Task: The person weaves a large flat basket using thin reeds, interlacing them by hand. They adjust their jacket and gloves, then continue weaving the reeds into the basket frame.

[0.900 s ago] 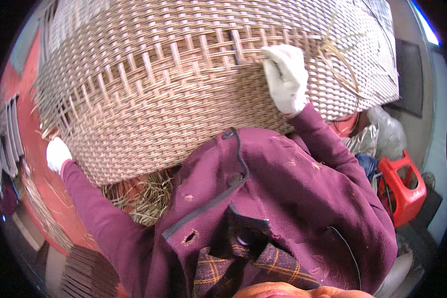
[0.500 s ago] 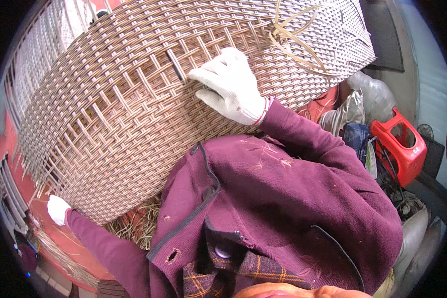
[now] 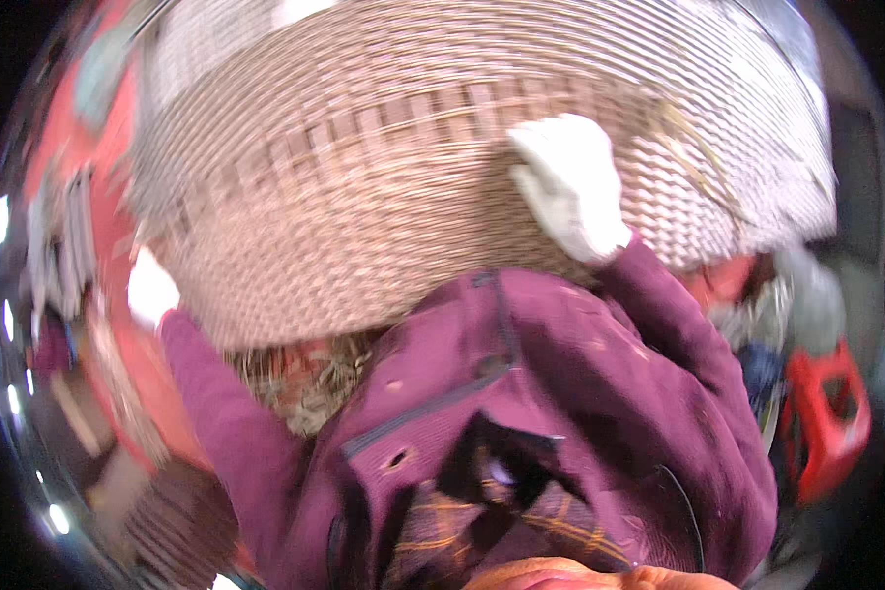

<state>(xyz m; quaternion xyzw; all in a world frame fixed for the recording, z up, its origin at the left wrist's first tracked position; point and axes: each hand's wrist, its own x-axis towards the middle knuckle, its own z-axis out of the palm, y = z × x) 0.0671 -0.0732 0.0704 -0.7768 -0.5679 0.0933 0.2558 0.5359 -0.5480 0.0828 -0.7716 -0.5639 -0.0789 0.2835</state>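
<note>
A large woven panel point(image 3: 364, 246) of brownish, shiny strips lies across my view, with a curved row of open gaps running along its middle. My right hand point(image 3: 572, 187), in a white knit glove, rests on the panel just below the right part of that row. Its fingers look curled in, and whatever may be between them does not show. At the panel's lower left edge is my left hand point(image 3: 153, 287), gloved in white too; motion smears its fingers. Loose pale strips point(image 3: 693, 152) tied in a bunch stick out from the panel right of my right hand.
Dry strips point(image 3: 310, 383) lie heaped on the red floor under the panel's near edge. A red plastic stool point(image 3: 828, 423) stands at the right, near clear plastic bags point(image 3: 806, 300). Grey bundled strips point(image 3: 64, 231) are at the far left.
The view has turned, so the panel appears more level and shifted right. My right hand has moved rightward along the gap row. My left hand stays by the panel's left edge.
</note>
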